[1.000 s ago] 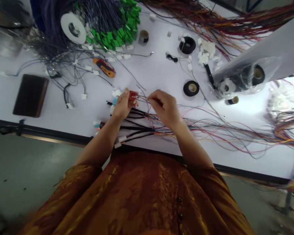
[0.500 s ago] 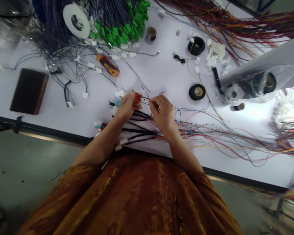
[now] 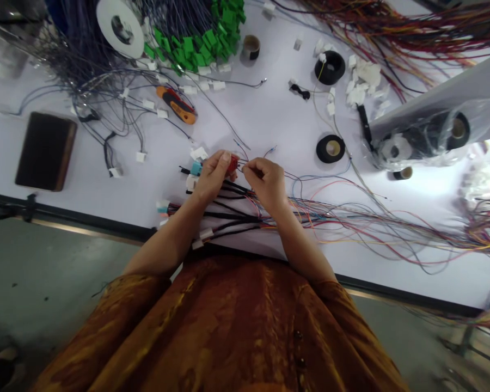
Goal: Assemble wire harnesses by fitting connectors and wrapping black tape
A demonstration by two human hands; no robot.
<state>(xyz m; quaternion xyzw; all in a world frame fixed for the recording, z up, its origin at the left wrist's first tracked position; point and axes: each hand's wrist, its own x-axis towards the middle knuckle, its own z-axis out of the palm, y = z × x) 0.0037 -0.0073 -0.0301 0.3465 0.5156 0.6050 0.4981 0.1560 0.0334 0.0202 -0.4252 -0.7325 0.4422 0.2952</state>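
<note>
A small red connector (image 3: pixel 233 164) is pinched in my left hand (image 3: pixel 214 175), its face turned toward the right. My right hand (image 3: pixel 266 182) is closed, thumb against fingertips, on a thin wire (image 3: pixel 242 161) just right of the connector. Whether the wire's tip sits inside the connector is too small to tell. Below both hands runs a wire harness (image 3: pixel 245 220) with black-taped branches. White and light-blue connectors (image 3: pixel 196 168) lie on the table just left of my left hand.
An orange utility knife (image 3: pixel 176 105), a black tape roll (image 3: pixel 330 148) and a dark box-like object (image 3: pixel 46 151) lie around. Green connectors (image 3: pixel 196 51) on a wire bundle sit at the back. Plastic-wrapped rolls (image 3: pixel 424 139) stand at right; the table edge (image 3: pixel 106 223) runs near my body.
My right hand has shifted slightly left, nearer the red connector, with its fingertips closer to the connector's face. My left hand keeps its hold. The whole view has shifted a little.
</note>
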